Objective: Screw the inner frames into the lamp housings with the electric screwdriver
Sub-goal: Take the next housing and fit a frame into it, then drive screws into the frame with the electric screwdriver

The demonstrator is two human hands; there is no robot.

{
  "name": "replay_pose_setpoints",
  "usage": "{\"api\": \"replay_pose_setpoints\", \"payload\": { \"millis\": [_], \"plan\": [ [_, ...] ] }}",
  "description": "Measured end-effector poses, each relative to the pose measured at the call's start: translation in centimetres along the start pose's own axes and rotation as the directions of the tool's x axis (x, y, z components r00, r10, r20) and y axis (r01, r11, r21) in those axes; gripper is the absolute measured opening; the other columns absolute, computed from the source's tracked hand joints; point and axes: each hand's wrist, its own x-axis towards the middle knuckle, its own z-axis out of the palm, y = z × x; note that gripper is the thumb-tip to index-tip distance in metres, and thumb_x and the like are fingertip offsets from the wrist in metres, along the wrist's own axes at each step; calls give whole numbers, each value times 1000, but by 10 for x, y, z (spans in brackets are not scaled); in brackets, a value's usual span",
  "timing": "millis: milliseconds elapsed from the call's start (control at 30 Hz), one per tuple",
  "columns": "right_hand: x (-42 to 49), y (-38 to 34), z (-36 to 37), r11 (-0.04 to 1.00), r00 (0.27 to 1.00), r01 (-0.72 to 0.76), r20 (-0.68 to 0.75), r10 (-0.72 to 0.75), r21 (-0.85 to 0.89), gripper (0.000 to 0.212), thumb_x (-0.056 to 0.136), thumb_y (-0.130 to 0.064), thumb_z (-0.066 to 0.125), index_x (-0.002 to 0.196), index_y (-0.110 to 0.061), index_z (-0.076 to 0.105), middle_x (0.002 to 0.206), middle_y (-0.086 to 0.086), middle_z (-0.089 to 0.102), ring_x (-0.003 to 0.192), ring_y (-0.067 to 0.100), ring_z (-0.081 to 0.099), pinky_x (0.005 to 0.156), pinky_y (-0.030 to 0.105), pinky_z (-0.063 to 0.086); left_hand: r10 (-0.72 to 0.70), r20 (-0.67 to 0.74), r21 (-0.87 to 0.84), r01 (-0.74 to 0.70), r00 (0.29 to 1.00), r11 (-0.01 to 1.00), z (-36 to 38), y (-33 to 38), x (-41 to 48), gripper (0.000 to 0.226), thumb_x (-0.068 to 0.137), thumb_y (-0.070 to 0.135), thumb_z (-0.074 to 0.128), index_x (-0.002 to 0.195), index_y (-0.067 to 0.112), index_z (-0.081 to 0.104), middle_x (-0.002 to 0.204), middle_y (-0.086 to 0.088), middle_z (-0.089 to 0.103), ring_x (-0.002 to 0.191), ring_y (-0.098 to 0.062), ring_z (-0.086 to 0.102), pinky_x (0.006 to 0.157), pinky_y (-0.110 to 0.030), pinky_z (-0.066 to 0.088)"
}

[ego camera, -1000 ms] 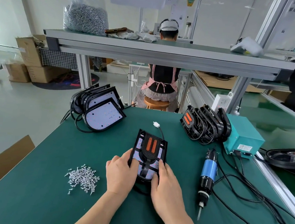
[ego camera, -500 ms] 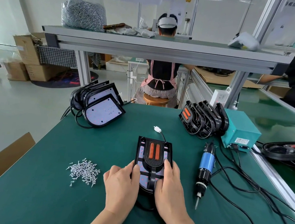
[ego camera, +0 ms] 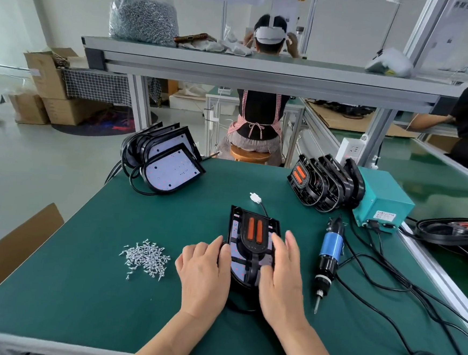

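Lamp housing (ego camera: pixel 250 262) lies flat mid-bench, with the black inner frame (ego camera: pixel 255 232) and its two orange strips set into it. Its white connector (ego camera: pixel 255 198) trails out at 12 o'clock.

Change: a second ago both hands bore down flat on the near half of the frame. Now the pressure is coming off.
- Left hand (ego camera: pixel 205 276): loose, fingertips resting on the housing's 9 o'clock edge, gripping nothing.
- Right hand (ego camera: pixel 281 279): fingers straight and splayed over the 3 o'clock edge, slightly blurred, apparently lifting. It holds nothing.

Reading: the frame looks pressed home, so seating is probably finished. No screw is in yet and the driver is untouched, so fastening has not begun.

Room:
- Electric screwdriver (ego camera: pixel 328 257) lies at 3 o'clock, near the right hand, bit pointing to 6. Nothing lies between them.
- Loose screws (ego camera: pixel 145 258) are heaped at 9 o'clock, near the left hand, with bare bench (ego camera: pixel 78 291) between.
- Driver cables (ego camera: pixel 386 287) loop at 4 o'clock toward the bench's right rail and could snag when the driver is lifted.
- Stacked housings (ego camera: pixel 170 158) at 11 and stacked spare frames (ego camera: pixel 322 181) at 1 stand well apart from the work.
- The near bench edge at 6 o'clock sits under the forearms.
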Motion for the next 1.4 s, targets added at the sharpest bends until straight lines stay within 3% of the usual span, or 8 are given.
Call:
{"api": "replay_pose_setpoints", "payload": {
  "millis": [100, 300, 500, 800, 1033, 1167, 1300, 1400],
  "plan": [
    [7, 1, -17, 999, 989, 43, -138, -46, -27, 54, 99, -5, 51, 152, -13, 40, 165, -1, 21, 152, 6, 16, 117, 10, 8, 10, -38, -31, -11, 999, 999, -3, -1, -1, 40, 104, 40, 43, 136, 25, 63, 119, 4, 65, 122, -24, 43, 108, -38, 25],
    [50, 35, -69, 902, 952, -279, -215, 216, -329, 55, 94, -24, 66, 144, -6, 51, 139, 20, 44, 128, 37, 36, 108, 50, 36, -1, -36, 144, 6, 999, 990, -37, -24, 29, 22, 100, 32, 55, 113, 26, 71, 111, 6, 67, 115, -24, 45, 101, -37, 26],
    [56, 50, -79, 833, 900, -436, -169, 402, -340, 77, 91, -39, 68, 152, -8, 32, 128, 21, 50, 112, 41, 53, 88, 47, 47, -161, 107, 203, 137, 981, 970, -80, -61, 65, 25, 87, 14, 54, 82, 36, 66, 87, 14, 62, 106, -22, 42, 85, -31, 22],
    [71, 42, -71, 760, 910, -400, -119, 398, -512, 95, 89, -43, 67, 158, -10, 11, 119, 16, 58, 101, 36, 60, 73, 38, 41, -110, 328, 425, -43, 938, 904, -92, -68, 74, 11, 85, 28, 65, 82, 36, 59, 90, 16, 65, 102, -16, 42, 86, -32, 25],
    [65, 51, -72, 834, 874, -485, -190, 448, -262, 73, 86, -32, 66, 144, -7, 30, 77, 3, 59, 75, 31, 54, 65, 39, 39, -37, 342, 484, -142, 939, 863, -87, -64, 72, 14, 92, 28, 61, 82, 35, 54, 100, 13, 64, 104, -16, 44, 91, -30, 30],
    [66, 55, -78, 862, 844, -491, -175, 506, 124, 59, 86, -31, 67, 137, -10, 45, 83, -4, 55, 84, 29, 53, 73, 40, 39, -10, 358, 479, -175, 934, 860, -87, -64, 75, 8, 95, 31, 61, 88, 31, 56, 101, 10, 65, 106, -16, 45, 89, -28, 29],
    [75, 47, -84, 612, 801, -404, -61, 596, 680, 26, 85, -20, 70, 106, -13, 57, 85, 4, 55, 67, 20, 51, 63, 31, 43, -9, 386, 478, -192, 922, 857, -88, -62, 77, 12, 95, 32, 62, 87, 31, 53, 100, 11, 67, 107, -17, 49, 89, -28, 32],
    [78, 40, -80, 372, 810, -347, 74, 582, 861, 13, 89, -19, 67, 96, -16, 57, 69, -1, 56, 50, 14, 51, 45, 19, 40, -22, 400, 420, -162, 916, 893, -90, -61, 77, 20, 92, 29, 67, 80, 31, 51, 91, 12, 65, 102, -17, 54, 89, -30, 36]
  ]
}}
